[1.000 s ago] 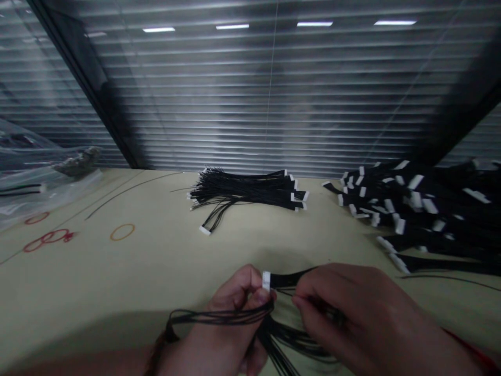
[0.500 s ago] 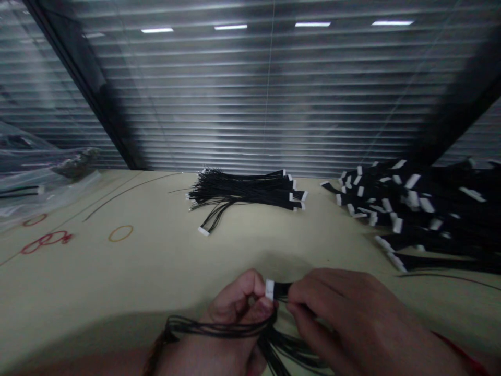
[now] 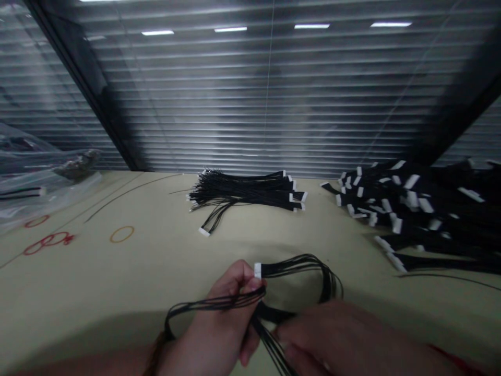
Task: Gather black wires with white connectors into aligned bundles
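Slatted blinds (image 3: pixel 274 94) behind a dark-framed glass pane fill the far side, with ceiling lights reflected in them. Below runs a pale cream counter (image 3: pixel 117 277), its far edge meeting the glass. On the counter's right, a large heap of black wire bundles (image 3: pixel 415 209) with white connectors spreads toward the far right corner. Left of that heap, well apart from it, lies a neater bundle of black wires (image 3: pixel 242 193), its white connectors mostly gathered at the right end. A clear plastic bag (image 3: pixel 35 177) sits at the far left, with black wire inside. Near it, a red ink mark (image 3: pixel 49 243) and an orange ring (image 3: pixel 121 234) show on the counter surface.

Nearest the camera, a wire harness (image 3: pixel 305 271) is held in both hands, its black wires forming a loop. The left hand (image 3: pixel 223 318) is closed, its fingers (image 3: pixel 250 284) pinching a white connector (image 3: pixel 257 270) at the top of the grip. Some wires cross the back of that hand. The right hand (image 3: pixel 336 339), blurred at the near edge, lies against the wires below the loop; whether it grips them cannot be told.
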Tool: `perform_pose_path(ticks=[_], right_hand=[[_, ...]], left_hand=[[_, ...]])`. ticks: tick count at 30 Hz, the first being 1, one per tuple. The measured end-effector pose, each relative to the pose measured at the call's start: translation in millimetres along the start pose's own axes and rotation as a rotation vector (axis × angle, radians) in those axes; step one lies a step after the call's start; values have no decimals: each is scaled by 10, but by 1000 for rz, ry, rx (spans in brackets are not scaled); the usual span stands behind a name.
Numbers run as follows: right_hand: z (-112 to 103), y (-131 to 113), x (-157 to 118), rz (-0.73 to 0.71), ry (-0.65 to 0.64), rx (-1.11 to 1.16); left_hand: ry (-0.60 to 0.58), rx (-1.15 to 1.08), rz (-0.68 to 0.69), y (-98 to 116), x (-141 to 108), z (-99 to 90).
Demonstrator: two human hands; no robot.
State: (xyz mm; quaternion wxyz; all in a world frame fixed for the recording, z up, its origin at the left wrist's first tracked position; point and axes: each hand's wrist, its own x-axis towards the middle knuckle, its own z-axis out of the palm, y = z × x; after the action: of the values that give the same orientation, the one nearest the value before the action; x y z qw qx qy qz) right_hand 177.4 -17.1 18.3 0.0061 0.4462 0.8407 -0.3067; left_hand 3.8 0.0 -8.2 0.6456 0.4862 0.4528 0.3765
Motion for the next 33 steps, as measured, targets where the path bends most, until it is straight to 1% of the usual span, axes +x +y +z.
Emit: perform_pose_path(ticks=[3,5,7,9,12,15,18,22,24,27,29,31,33], right_hand=[[-80,-118,117,51,78,165],[-68,-123,146,34,135,202],[-32,-101,150,32,154,250],[-2,-81,145,64,113,392],[25,-75,144,123,9,684],[60,-76,161,129,-22,788],[105,-66,193,117,-3,757],[106,-48,221,112,80,644],[80,-54,212,87,140,537],[49,-81,175,30,261,296],[46,-98,147,2,324,182],[49,-103,125,-17,350,139],[48,-97,115,-23,337,156]], left_hand=[[1,-5,-5,-15,-2,1],[-5,-11,-17,-6,-6,10],[1,-16,-36,9,-10,19],[9,-18,-40,20,-13,23],[9,-6,-30,22,-18,20],[-13,-17,-11,15,-29,18],[-56,-21,11,16,-40,21],[-33,-11,10,31,-42,26],[-11,-11,3,39,-40,32],[-3,-7,-4,51,-35,43],[1,-7,0,59,-29,50],[3,-8,3,62,-21,51],[8,-23,3,54,-13,45]])
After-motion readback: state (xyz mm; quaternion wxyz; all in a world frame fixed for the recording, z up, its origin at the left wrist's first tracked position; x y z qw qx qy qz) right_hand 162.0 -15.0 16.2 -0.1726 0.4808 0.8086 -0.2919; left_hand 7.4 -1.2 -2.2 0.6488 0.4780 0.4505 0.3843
